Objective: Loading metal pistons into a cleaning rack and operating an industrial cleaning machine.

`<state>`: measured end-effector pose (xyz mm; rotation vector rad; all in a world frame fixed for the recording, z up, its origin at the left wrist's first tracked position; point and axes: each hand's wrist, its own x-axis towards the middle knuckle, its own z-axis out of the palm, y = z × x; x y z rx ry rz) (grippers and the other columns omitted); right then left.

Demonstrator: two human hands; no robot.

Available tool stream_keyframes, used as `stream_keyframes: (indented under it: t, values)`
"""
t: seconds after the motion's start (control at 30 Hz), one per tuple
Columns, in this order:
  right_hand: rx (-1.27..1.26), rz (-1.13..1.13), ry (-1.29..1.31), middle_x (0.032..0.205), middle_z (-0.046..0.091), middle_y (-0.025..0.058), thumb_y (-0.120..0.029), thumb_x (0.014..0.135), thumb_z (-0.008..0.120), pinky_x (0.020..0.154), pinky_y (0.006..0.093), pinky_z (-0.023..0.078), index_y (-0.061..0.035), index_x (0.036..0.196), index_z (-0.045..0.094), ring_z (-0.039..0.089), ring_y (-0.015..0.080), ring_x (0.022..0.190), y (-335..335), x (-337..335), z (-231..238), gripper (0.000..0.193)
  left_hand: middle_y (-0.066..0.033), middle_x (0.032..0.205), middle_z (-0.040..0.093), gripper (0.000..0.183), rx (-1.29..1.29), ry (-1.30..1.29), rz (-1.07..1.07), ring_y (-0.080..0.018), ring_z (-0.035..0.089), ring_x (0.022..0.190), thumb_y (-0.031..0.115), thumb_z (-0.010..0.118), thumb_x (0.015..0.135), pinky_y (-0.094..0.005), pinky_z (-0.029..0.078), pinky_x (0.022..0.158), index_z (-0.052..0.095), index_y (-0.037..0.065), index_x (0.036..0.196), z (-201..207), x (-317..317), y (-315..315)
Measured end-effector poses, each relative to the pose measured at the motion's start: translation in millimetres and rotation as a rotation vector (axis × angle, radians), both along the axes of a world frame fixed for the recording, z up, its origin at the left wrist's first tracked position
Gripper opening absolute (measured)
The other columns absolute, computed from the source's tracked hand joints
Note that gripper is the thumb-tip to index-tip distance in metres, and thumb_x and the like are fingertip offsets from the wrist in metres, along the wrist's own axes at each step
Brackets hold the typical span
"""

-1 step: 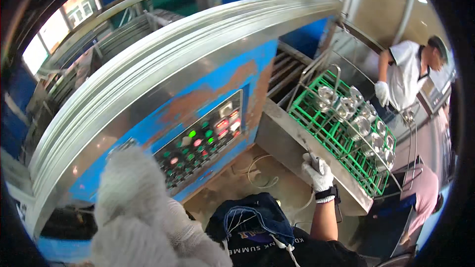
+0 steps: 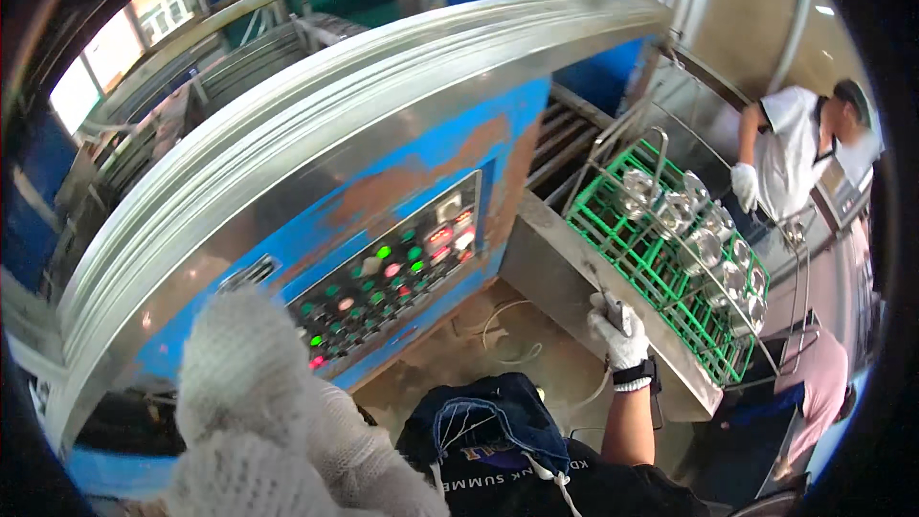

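Off-white knit covered the left hand (image 2: 244,364), whose raised fingers stood just left of one dark rectangular control panel (image 2: 361,283) with green, red and white lights, set in a rust-stained blue metal cabinet (image 2: 526,101); one silver metal latch (image 2: 251,272) showed just beyond their tips. Whether they touched anything, or were spread or curled, could not be told. Farther right, one slim grey tool (image 2: 614,308) lay between the thumb and curled fingers of the white-gloved right hand (image 2: 620,335), gripped, its thin end pointing forward past them. That bare forearm, with one black wristband (image 2: 636,375), rose from the lower edge beside a long grey steel ledge (image 2: 546,254). Beyond the ledge, one green wire rack (image 2: 670,304) held at least seven shiny, rounded vessels (image 2: 702,247). Two other people were at the right: one in a white shirt (image 2: 791,129), one in pink (image 2: 814,373).
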<state>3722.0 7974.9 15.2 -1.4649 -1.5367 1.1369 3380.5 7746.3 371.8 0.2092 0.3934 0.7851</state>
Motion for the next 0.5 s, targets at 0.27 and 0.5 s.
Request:
stream_keyframes:
  t: [0.27,0.5]
  values:
    - [0.408,0.177,0.202,0.113,0.066,0.0060,-0.002,0.081,0.073,0.092,0.0306,0.049,-0.0040,0.122,0.061,0.063,0.0155,0.102,-1,-84,85,0.043,0.0008,0.060,0.052,0.019,0.227,-0.300,0.541,-0.0140,0.047,0.044,0.023,0.041,0.098,-0.0289,0.040,0.043,0.052,0.009,0.089,-45,14,-88]
    - [1.202,0.314,0.077,0.112,0.062,0.0078,0.000,0.081,0.072,0.088,0.0326,0.048,-0.0042,0.122,0.058,0.060,0.0173,0.099,-2,-191,232,0.044,-0.0071,0.075,0.060,0.013,1.355,1.494,1.099,-0.0216,0.059,0.066,0.011,0.058,0.067,-0.0302,0.051,0.064,0.062,0.004,0.077,-74,15,-134]
